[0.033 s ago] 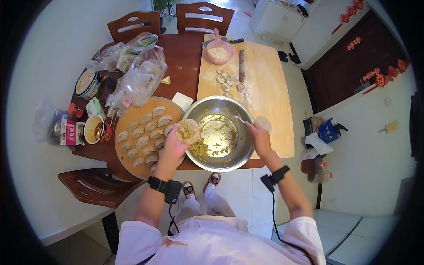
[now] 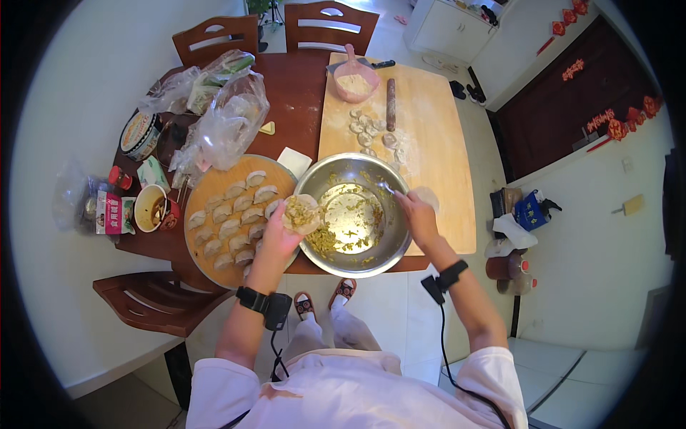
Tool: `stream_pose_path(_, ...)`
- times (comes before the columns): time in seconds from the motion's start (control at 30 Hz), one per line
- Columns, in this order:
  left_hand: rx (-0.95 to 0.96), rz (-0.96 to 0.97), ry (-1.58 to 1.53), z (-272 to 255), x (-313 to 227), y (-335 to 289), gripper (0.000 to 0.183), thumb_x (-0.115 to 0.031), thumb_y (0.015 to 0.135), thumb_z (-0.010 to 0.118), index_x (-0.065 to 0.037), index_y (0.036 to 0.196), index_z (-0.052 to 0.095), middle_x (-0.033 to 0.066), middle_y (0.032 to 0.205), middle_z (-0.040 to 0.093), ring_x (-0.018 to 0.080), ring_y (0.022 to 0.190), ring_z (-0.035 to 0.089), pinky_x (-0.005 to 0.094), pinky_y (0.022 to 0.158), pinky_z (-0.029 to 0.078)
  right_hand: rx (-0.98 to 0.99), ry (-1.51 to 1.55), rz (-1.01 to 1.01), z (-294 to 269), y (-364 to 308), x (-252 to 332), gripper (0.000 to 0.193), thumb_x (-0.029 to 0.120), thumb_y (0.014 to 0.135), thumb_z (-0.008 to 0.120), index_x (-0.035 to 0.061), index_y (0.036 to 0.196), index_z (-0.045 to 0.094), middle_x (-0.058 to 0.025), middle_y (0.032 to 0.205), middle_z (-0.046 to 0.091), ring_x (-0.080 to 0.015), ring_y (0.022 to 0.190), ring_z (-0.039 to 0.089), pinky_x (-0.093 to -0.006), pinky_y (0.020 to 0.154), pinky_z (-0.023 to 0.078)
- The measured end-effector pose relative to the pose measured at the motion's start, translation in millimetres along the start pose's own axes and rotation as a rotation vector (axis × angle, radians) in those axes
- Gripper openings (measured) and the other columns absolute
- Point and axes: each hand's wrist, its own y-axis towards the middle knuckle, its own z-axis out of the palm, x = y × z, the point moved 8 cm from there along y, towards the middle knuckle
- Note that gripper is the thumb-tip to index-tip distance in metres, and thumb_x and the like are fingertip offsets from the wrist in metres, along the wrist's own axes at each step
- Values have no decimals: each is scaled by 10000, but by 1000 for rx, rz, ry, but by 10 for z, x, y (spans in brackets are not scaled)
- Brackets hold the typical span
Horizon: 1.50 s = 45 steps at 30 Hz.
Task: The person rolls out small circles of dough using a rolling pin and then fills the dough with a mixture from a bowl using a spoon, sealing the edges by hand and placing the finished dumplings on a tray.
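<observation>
My left hand (image 2: 279,237) holds a round dumpling wrapper (image 2: 301,214) with green-yellow filling on it, at the left rim of a large steel bowl (image 2: 391,239). More chopped filling (image 2: 325,240) lies against the bowl's lower left wall, with bits smeared around the inside. A metal spoon (image 2: 386,188) is in my right hand (image 2: 420,220), closed on its handle, its tip over the bowl's right side. Beside that hand a flat dumpling wrapper (image 2: 427,198) lies on the wooden board, partly covered. Rows of folded dumplings (image 2: 230,229) sit on a round board (image 2: 197,252) at the left.
On the wooden board (image 2: 443,157) are small dough pieces (image 2: 366,131), a rolling pin (image 2: 391,105), a pink scoop of flour (image 2: 356,84) and a dark-handled knife (image 2: 384,64). Plastic bags (image 2: 230,121), a cup (image 2: 151,209) and a tub (image 2: 141,136) crowd the table's left.
My left hand has shifted slightly left with the wrapper, whose filled face shows more openly. The spoon in my right hand has moved slightly up.
</observation>
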Motion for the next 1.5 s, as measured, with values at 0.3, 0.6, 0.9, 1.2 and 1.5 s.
stream_pose_path(0.3,39,0,-29,-182,-34,-150,488,-437,1050,350,-92,1369,483,118,1388,532,295,1283,504,492,1078,400,315,-196,30,246,5,-372,236,180,941,485,53,1032,661,-186,902,646,-379,806,641,-462,717,514)
stream_pose_path(0.6,-2,51,-37,-198,19,-216,545,-481,1039,348,-108,1427,435,97,1426,504,286,1310,481,470,1086,389,349,-238,126,138,-574,86,101,125,826,593,56,856,661,-168,828,665,-359,811,660,-443,681,527)
stream_pose_path(0.9,-12,63,-68,-176,76,-222,556,-494,1034,348,-104,1417,448,90,1432,501,287,1328,464,484,1095,375,375,343,332,1007,-835,560,184,129,798,655,27,943,707,-188,793,680,-357,725,666,-424,647,521)
stream_pose_path(1.2,-31,127,-82,-165,-255,-359,568,-494,1032,353,-83,1416,434,117,1435,488,315,1326,457,522,1115,349,132,185,110,514,-673,864,209,-8,853,569,13,1039,663,-176,786,670,-323,724,663,-392,663,515)
stream_pose_path(1.5,-33,63,-97,-42,-159,-387,549,-428,1048,357,-37,1430,408,155,1449,464,334,1344,433,514,1142,323,129,112,94,752,-584,1090,223,-3,822,558,37,1036,608,-213,910,643,-392,815,644,-475,710,510)
